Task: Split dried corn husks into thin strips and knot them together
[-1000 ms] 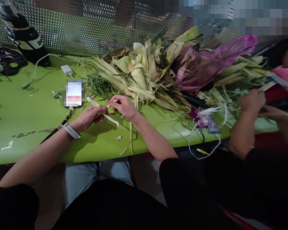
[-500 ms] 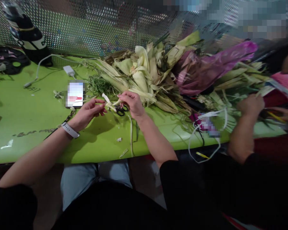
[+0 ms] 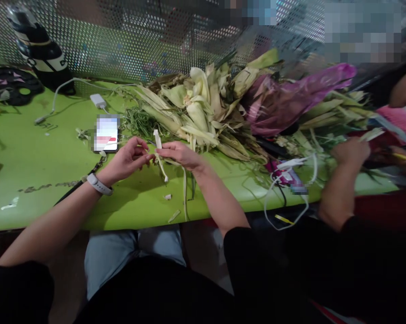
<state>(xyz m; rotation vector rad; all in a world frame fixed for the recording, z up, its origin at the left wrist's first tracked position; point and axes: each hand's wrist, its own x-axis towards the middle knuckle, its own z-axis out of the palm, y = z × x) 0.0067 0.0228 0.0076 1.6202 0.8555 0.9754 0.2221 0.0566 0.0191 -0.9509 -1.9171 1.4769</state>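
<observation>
Head view, hands pinching husk strip (near-upright)

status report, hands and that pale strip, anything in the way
Both on the husk strip: left hand and right hand pinch it over the green table. Behind it, husk pile; phone past left hand. A co-worker's hand far right, apart.

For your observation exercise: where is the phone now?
In the head view, the phone lies on the green table, left of centre, just beyond the left hand and left of the husks.
</observation>
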